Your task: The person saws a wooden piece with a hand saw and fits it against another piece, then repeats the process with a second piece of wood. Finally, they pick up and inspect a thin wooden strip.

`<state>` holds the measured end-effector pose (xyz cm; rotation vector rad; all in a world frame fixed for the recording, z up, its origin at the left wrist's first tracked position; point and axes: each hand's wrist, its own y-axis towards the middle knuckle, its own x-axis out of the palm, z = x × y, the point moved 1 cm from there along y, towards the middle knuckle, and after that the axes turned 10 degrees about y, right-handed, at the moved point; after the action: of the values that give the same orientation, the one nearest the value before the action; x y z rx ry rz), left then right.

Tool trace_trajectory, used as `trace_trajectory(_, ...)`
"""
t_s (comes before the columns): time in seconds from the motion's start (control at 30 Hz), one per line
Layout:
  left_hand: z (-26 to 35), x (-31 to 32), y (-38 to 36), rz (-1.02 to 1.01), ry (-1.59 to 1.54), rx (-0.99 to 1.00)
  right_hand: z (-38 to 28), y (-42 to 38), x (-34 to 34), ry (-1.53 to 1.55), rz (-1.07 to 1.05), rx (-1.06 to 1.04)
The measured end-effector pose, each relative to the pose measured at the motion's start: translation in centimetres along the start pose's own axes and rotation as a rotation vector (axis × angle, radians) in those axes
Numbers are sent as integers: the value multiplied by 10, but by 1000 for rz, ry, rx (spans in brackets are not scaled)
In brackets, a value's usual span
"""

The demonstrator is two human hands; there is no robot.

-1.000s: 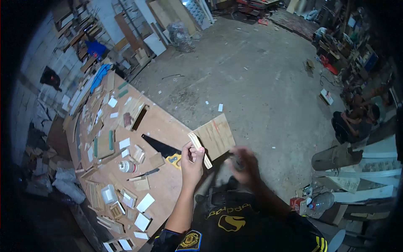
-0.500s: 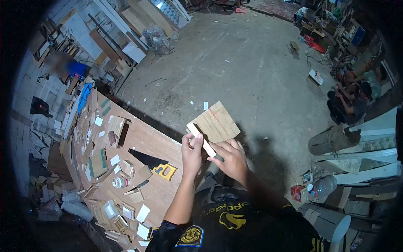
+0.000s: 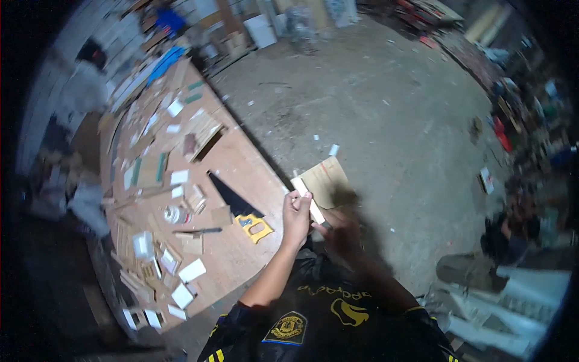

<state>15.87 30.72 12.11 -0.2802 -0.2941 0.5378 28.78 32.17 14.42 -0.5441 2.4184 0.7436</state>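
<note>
My left hand (image 3: pixel 295 222) is closed round a short pale wood strip (image 3: pixel 313 210), its thumb on top of the strip. My right hand (image 3: pixel 342 234), in shadow and blurred, is closed at the strip's lower end. A small dark grey piece (image 3: pixel 326 225) shows at its fingers, touching the strip's end; what it is I cannot make out. Below both hands is a square wooden board (image 3: pixel 325 177) with a reddish line across it. Left of my left hand, a handsaw (image 3: pixel 255 227) with a yellow handle and black blade lies on the workbench (image 3: pixel 241 265).
On the bench lie many wood offcuts (image 3: pixel 192 244), white pieces (image 3: pixel 192 270), a knife-like tool (image 3: pixel 208 230), a white roll (image 3: pixel 176 214) and a wooden box (image 3: pixel 204 134). Concrete floor (image 3: pixel 386 133) stretches ahead. Clutter (image 3: pixel 512 127) and large pale panels (image 3: pixel 518 286) line the right side.
My view has swung to the right-hand side of the bench scene, so the bench and saw appear further right. Both hands remain on the strip, with my right hand now in darker shadow.
</note>
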Motion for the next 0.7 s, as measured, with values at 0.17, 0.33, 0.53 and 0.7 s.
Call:
trace_trajectory(0.17, -20, -55, 14, 248, 124, 82, 7, 21, 48, 75, -325, -14)
trace_trajectory(0.33, -59, -147, 7, 543, 8, -75, 19, 15, 88, 151, -405, -144)
trace_trajectory(0.53, -128, -264, -37, 685, -430, -154, 58, 6, 87, 353, -828, 388)
trace_trajectory(0.7, -164, -296, -71, 823, -537, -165, 85, -2, 77, 325, -757, 539)
